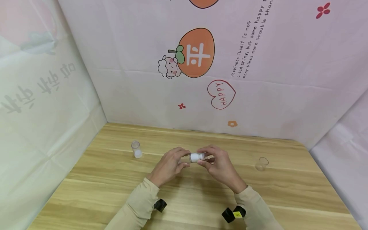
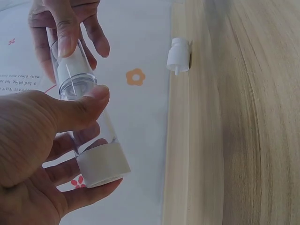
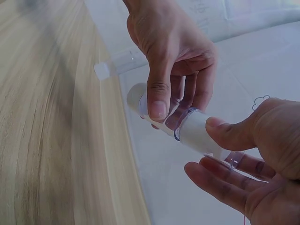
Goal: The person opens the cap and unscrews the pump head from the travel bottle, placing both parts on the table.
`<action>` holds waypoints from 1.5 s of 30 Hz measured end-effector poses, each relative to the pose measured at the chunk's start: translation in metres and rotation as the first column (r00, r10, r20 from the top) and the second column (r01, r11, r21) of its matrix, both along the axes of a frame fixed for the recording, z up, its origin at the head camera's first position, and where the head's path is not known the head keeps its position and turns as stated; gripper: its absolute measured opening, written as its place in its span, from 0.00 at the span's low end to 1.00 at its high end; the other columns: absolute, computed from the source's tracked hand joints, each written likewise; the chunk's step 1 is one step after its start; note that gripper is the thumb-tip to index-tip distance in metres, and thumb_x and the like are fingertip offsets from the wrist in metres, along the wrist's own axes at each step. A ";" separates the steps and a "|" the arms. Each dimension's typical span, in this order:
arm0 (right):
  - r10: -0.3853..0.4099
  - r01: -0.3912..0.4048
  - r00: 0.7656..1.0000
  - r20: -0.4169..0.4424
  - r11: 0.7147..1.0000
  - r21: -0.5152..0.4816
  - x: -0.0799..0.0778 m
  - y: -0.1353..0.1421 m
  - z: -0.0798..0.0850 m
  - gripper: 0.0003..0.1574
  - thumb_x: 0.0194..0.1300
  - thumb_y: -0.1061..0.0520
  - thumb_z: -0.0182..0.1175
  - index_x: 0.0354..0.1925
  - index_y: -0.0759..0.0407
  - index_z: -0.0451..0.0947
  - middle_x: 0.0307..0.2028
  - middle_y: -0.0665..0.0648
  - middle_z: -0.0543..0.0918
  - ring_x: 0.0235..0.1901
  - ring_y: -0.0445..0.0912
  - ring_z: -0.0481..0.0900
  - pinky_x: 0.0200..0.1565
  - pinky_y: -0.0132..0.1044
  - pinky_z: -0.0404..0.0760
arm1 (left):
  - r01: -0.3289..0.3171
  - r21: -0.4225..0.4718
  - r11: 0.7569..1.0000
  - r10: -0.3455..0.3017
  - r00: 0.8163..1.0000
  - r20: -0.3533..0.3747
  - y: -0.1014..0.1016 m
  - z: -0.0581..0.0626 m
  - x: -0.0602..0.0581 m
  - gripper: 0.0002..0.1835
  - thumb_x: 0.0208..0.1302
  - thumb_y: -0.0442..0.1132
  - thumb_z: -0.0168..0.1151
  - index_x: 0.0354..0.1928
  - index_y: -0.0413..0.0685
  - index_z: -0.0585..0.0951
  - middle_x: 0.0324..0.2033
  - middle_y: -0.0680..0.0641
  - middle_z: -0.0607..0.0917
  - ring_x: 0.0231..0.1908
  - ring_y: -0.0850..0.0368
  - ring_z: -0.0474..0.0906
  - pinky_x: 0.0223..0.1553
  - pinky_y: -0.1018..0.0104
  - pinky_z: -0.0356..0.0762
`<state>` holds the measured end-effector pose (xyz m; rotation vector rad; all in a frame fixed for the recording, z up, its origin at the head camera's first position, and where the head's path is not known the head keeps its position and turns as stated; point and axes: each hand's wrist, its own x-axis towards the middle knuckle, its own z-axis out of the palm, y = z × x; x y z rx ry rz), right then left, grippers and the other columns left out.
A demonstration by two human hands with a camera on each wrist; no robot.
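"What's on the left?"

"A small see-through plastic bottle with a white bottom [image 1: 136, 150]. It stands on the light brown wooden table [image 1: 95, 188], off to the side, so I think it's out of the way of the arms."

"And the left hand [image 1: 170, 162]?"

"It grips a see-through, round plastic bottle with a white base [image 2: 104, 161]. The thumb is on one side and fingers are on the other, maybe so it can't roll or slip."

"What's that touching it?"

"A see-through plastic tube with a white part inside [image 2: 73, 68]. They're end to end, up off the table, between the hands. I can't tell if they're stuck tight."

"Who has the tube?"

"The right hand [image 1: 220, 164]. It pinches with its thumb and fingers. Holding both ends probably keeps the two in line."

"And far right?"

"A see-through plastic cup [image 1: 261, 165], well apart from the hands, I guess so nothing bumps it. There's a white plastic pump top [image 2: 178, 58] too, near the pale cloth wall [image 1: 138, 95]. I can't tell its place in the row."
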<state>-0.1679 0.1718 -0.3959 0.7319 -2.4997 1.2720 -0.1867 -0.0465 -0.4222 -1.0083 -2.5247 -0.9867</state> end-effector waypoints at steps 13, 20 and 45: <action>0.006 -0.006 1.000 -0.007 1.000 -0.029 0.002 0.004 -0.002 0.21 0.58 0.71 0.72 0.50 0.64 0.82 0.46 0.58 0.82 0.42 0.52 0.86 0.38 0.38 0.86 | -0.030 -0.016 0.999 0.031 0.999 0.028 -0.001 0.000 0.000 0.21 0.59 0.35 0.75 0.54 0.39 0.83 0.46 0.41 0.86 0.41 0.48 0.83 0.40 0.57 0.81; 0.000 -0.001 1.000 -0.021 0.998 -0.056 0.003 0.009 -0.002 0.23 0.58 0.73 0.71 0.52 0.63 0.81 0.48 0.62 0.81 0.42 0.52 0.85 0.40 0.39 0.86 | -0.062 -0.025 0.998 0.063 0.998 0.031 -0.004 -0.002 -0.001 0.20 0.59 0.35 0.76 0.53 0.39 0.84 0.44 0.42 0.86 0.40 0.49 0.82 0.40 0.57 0.81; -0.119 0.119 0.993 -0.001 0.993 0.003 0.006 0.049 -0.004 0.24 0.61 0.72 0.69 0.55 0.63 0.80 0.49 0.59 0.81 0.43 0.55 0.84 0.41 0.44 0.86 | -0.138 -0.051 0.989 0.140 0.989 0.040 -0.010 -0.003 0.001 0.20 0.58 0.34 0.76 0.52 0.39 0.83 0.45 0.43 0.86 0.42 0.52 0.82 0.41 0.56 0.82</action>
